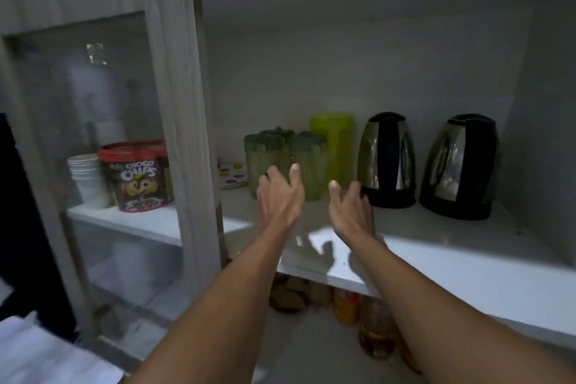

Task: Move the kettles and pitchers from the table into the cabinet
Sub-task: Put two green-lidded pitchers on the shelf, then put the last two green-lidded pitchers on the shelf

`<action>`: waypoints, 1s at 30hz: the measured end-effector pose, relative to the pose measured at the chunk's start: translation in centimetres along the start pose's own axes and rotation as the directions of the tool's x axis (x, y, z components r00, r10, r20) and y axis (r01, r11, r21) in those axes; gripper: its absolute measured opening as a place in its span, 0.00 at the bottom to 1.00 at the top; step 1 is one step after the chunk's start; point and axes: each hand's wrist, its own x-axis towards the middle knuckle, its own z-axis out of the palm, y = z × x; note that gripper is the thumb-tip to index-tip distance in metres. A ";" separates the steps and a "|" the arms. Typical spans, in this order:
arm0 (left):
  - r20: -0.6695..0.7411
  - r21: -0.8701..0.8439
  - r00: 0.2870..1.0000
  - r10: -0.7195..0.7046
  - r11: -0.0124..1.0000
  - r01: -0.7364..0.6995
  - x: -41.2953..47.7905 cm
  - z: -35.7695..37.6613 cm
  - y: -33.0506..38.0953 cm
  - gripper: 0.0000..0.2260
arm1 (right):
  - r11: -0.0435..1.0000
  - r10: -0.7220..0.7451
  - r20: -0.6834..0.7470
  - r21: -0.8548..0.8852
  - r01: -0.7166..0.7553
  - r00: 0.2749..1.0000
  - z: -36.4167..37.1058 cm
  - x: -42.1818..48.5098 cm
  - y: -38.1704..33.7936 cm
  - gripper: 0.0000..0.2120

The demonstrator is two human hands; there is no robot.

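Both bare hands reach into the open cabinet at centre frame, palms facing, fingers spread wide and empty: left hand (280,193), right hand (350,209). On the white shelf (452,246) stand frosted green pitchers (286,162), a lime-green plastic pitcher (333,140) and two steel-and-black electric kettles (388,162) (459,165), all upright, long axes vertical. This looks like a placing step; next likely needs a return to the table.

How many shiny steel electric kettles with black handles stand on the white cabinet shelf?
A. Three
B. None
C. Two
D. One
C: one shiny steel kettle stands just right of the lime-green plastic pitcher, and a second steel kettle stands beside it on the white cabinet shelf.
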 end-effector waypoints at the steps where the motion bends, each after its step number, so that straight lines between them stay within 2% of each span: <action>1: -0.018 0.015 0.999 0.037 0.999 -0.036 -1.4 -0.8 0.0 0.25 | 0.999 -0.040 0.028 -0.022 0.041 0.999 -0.4 -1.7 0.0 0.23; 5: -0.109 0.068 0.993 0.047 0.997 -0.040 -5.6 -4.8 -0.2 0.24 | 0.984 -0.165 0.127 -0.044 0.172 0.978 -1.8 -6.8 -1.3 0.22; 9: -0.193 0.130 0.980 0.052 0.991 -0.027 -8.4 -9.9 -0.8 0.23 | 0.976 -0.214 0.179 -0.002 0.218 0.960 -1.8 -10.7 -4.2 0.23; 15: -0.366 0.188 0.930 0.031 0.981 0.041 -11.1 -19.3 -3.4 0.20 | 0.934 -0.357 0.300 0.110 0.339 0.885 0.8 -18.3 -10.2 0.23; 18: -0.430 0.246 0.902 0.033 0.966 0.081 -13.3 -25.2 -5.1 0.20 | 0.901 -0.434 0.356 0.163 0.403 0.828 3.6 -23.0 -13.7 0.21; 23: -0.541 0.333 0.841 -0.032 0.909 0.249 -18.3 -37.5 -9.7 0.24 | 0.859 -0.512 0.469 0.280 0.429 0.720 9.3 -33.8 -20.6 0.23; 30: -0.705 0.334 0.691 -0.158 0.785 0.521 -27.3 -54.9 -17.2 0.23 | 0.799 -0.598 0.621 0.414 0.436 0.507 15.7 -50.9 -28.0 0.24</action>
